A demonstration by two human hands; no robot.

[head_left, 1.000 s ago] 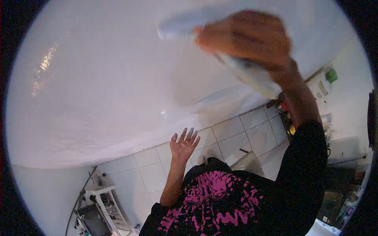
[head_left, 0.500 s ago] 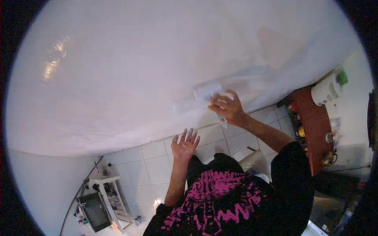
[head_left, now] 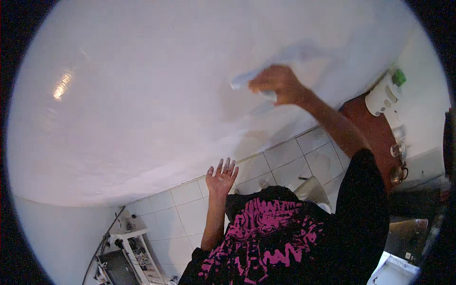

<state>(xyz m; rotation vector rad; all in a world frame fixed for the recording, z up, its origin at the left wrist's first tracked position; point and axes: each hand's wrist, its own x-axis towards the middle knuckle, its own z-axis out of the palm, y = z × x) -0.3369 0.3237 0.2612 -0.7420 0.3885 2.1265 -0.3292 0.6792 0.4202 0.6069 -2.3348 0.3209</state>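
By wall (head_left: 142, 109), right hand (head_left: 279, 84) holds tool (head_left: 241, 80); shirt (head_left: 270, 221) pink-printed.

Pink print (head_left: 275, 216) seen on black shirt (head_left: 332, 237), no words made out; no labels, numbers or signs can be read.

There were 2 hands: 1 L hand (head_left: 222, 183) w/ 5 digits showing, 1 R hand (head_left: 279, 84) w/ digits partly hidden, no. unclear. 1 pale flat tool (head_left: 242, 80). 3 walls: 1 big white wall (head_left: 142, 104), 1 L-side wall (head_left: 45, 232), 1 R-side wall (head_left: 420, 104). 1 blk shirt (head_left: 270, 223), 1 white rack (head_left: 133, 234), 1 dk panel (head_left: 115, 266), 1 red-brn counter (head_left: 365, 116), 1 white appliance (head_left: 380, 99), 1 green item (head_left: 398, 77). Floor tiles (head_left: 187, 213): over 6, exact no. unclear.
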